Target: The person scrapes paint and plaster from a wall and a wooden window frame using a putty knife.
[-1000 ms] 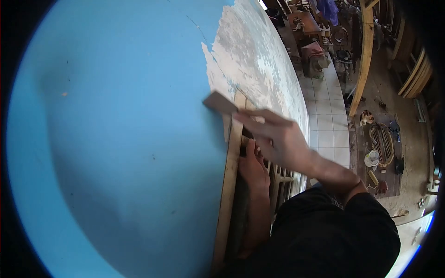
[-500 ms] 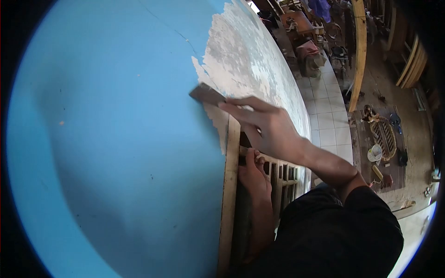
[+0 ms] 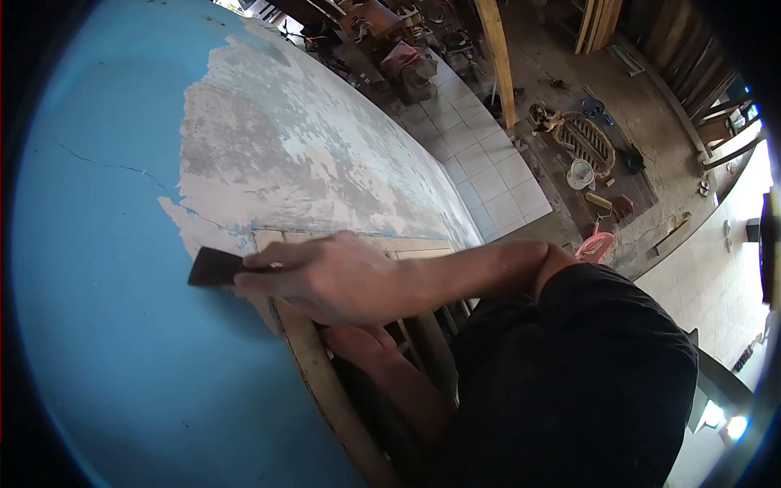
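Observation:
My right hand [image 3: 333, 275] grips a dark flat scraper [image 3: 215, 268], its blade against the blue wall [image 3: 106, 285] at the edge of a bare patch. The patch [image 3: 268, 138] shows whitish-grey plaster with ragged borders above the wooden window frame [image 3: 313, 366]. Under my right forearm, my left hand [image 3: 358, 343] is at the window frame; its fingers are mostly hidden behind my right hand and the frame. A thin crack runs through the blue paint to the left of the patch.
Far below on the right are floor tiles [image 3: 488, 167], a woven basket [image 3: 598, 146], a white bucket [image 3: 580, 174], a paint roller [image 3: 599, 200] and a pink chair [image 3: 595, 246]. An upright wooden post [image 3: 498, 65] rises behind. Planks lean at the back.
The view has turned and shifted, so the wall patch and floor items appear further left. My right hand still holds the scraper at the paint edge; my left hand is now more hidden.

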`<state>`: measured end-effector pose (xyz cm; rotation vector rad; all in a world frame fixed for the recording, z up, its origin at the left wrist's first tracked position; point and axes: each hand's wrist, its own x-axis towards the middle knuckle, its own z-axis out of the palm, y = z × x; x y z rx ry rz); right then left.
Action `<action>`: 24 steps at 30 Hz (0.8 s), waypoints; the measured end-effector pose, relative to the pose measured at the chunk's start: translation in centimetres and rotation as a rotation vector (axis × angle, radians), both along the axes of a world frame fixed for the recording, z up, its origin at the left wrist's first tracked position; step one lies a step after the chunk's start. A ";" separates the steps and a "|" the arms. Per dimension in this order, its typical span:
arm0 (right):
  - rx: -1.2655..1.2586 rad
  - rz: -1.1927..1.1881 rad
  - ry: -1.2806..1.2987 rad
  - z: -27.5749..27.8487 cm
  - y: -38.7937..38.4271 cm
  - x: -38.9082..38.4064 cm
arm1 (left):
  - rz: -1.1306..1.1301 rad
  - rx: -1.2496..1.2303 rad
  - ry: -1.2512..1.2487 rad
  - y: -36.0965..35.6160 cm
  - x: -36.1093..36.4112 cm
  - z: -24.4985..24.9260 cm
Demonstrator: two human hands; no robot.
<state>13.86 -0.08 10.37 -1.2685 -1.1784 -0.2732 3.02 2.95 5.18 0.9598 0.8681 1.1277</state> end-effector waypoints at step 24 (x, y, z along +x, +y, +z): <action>-0.017 0.036 -0.001 1.3 0.3 1.7 | 0.048 -0.111 0.065 0.1 -0.5 -1.0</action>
